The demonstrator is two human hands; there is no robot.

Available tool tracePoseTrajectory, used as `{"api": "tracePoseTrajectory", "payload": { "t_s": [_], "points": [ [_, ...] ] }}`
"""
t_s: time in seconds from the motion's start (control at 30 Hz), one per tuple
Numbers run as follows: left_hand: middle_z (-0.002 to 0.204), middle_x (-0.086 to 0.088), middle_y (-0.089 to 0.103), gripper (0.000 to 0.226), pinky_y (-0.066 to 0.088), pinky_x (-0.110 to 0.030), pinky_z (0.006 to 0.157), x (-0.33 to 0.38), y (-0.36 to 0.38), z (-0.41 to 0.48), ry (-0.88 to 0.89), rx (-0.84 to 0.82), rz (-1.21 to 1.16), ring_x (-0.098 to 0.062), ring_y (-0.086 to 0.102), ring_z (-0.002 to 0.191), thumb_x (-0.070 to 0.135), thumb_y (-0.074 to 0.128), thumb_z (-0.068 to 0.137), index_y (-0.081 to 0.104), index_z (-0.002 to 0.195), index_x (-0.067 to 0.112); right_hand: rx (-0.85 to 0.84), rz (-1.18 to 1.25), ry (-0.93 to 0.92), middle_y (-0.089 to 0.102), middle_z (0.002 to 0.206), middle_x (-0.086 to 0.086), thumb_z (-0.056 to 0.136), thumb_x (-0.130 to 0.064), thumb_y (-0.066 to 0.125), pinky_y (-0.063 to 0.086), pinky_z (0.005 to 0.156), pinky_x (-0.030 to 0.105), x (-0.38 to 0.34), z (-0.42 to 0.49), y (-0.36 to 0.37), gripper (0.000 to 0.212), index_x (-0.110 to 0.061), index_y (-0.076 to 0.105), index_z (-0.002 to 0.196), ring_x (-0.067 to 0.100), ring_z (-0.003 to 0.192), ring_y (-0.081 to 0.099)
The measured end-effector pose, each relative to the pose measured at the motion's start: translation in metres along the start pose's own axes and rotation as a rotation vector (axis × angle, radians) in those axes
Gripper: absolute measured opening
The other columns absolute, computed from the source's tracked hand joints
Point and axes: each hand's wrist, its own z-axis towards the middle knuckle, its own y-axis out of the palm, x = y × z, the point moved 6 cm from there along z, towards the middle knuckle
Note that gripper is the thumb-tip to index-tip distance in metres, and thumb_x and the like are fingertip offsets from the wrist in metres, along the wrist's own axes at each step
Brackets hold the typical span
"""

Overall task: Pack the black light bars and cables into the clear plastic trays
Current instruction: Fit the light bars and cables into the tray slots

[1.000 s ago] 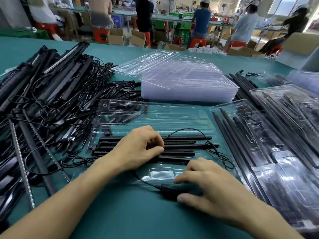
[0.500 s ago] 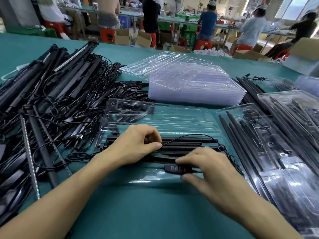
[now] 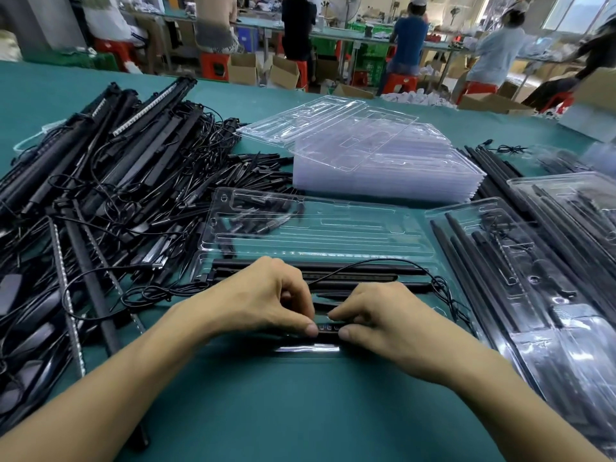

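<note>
While the left hand (image 3: 266,295) and right hand (image 3: 383,315) both pinch the small black controller (image 3: 328,328), thumbs and curled fingers (image 3: 311,329) closing narrowly on its two ends, it sits at the near edge of the open clear tray (image 3: 366,225) on the desk (image 3: 283,411). If it is pressed in askew, it may well miss its recess and flex the thin plastic. The cable (image 3: 440,286) is the other risk: it arcs loosely over the light bars (image 3: 366,271) already seated in their slots, and a tug could lift one out or leave wire caught under the lid. The bars look matte, slim and rigid, and the cable is thin and springy.
</note>
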Motion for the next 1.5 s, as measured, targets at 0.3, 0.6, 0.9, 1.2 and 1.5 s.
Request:
{"api": "tracePoseTrajectory", "payload": {
  "t_s": [0.3, 0.6, 0.9, 1.2, 1.5],
  "points": [
    [0.079, 0.016, 0.069, 0.026, 0.05, -0.022, 0.061, -0.004, 0.007, 0.004, -0.062, -0.026, 0.024, -0.001, 0.064, 0.067, 0.061, 0.076, 0.062, 0.076, 0.078, 0.04, 0.022, 0.181, 0.178, 0.072, 0.079, -0.01, 0.078, -0.027, 0.079, 0.048, 0.066, 0.011, 0.009, 0.002, 0.0, 0.017, -0.029, 0.076, 0.094, -0.003, 0.074, 0.063],
    [0.073, 0.011, 0.07, 0.028, 0.055, -0.037, 0.062, -0.005, 0.012, 0.006, -0.092, -0.065, 0.154, -0.007, 0.063, 0.064, 0.061, 0.075, 0.062, 0.072, 0.079, 0.04, 0.025, 0.104, 0.113, 0.069, 0.074, -0.013, 0.082, -0.025, 0.074, 0.047, 0.062, 0.016, 0.001, 0.0, 0.002, 0.01, -0.027, 0.077, 0.091, -0.001, 0.069, 0.06],
    [0.072, 0.012, 0.07, 0.021, 0.051, -0.028, 0.06, -0.004, 0.013, 0.008, -0.072, -0.075, 0.07, -0.007, 0.062, 0.063, 0.039, 0.086, 0.067, 0.07, 0.078, 0.029, 0.312, -0.199, 0.637, 0.055, 0.104, 0.004, 0.086, -0.037, 0.068, 0.045, 0.09, 0.037, 0.106, -0.062, -0.044, 0.057, -0.02, 0.051, 0.138, 0.029, 0.106, 0.055],
    [0.15, 0.009, 0.042, 0.092, 0.027, -0.036, 0.117, 0.031, 0.031, 0.053, -0.041, 0.127, 0.388, -0.013, 0.033, 0.138, 0.074, 0.068, 0.07, 0.037, 0.147, 0.034, 0.274, -0.057, 0.71, 0.065, 0.105, 0.006, 0.082, -0.025, 0.062, 0.047, 0.082, 0.034, 0.111, -0.061, -0.041, 0.044, -0.026, 0.058, 0.126, 0.025, 0.101, 0.057],
    [0.139, 0.017, 0.052, 0.091, 0.032, -0.038, 0.11, 0.017, 0.049, 0.06, -0.024, 0.196, 0.474, -0.009, 0.042, 0.13, 0.09, 0.04, 0.065, 0.044, 0.14, 0.04, 0.381, 0.139, 0.592, 0.063, 0.058, -0.007, 0.079, -0.011, 0.063, 0.038, 0.054, 0.005, 0.095, -0.05, -0.034, 0.035, -0.024, 0.061, 0.112, -0.004, 0.059, 0.052]
  ]
}}
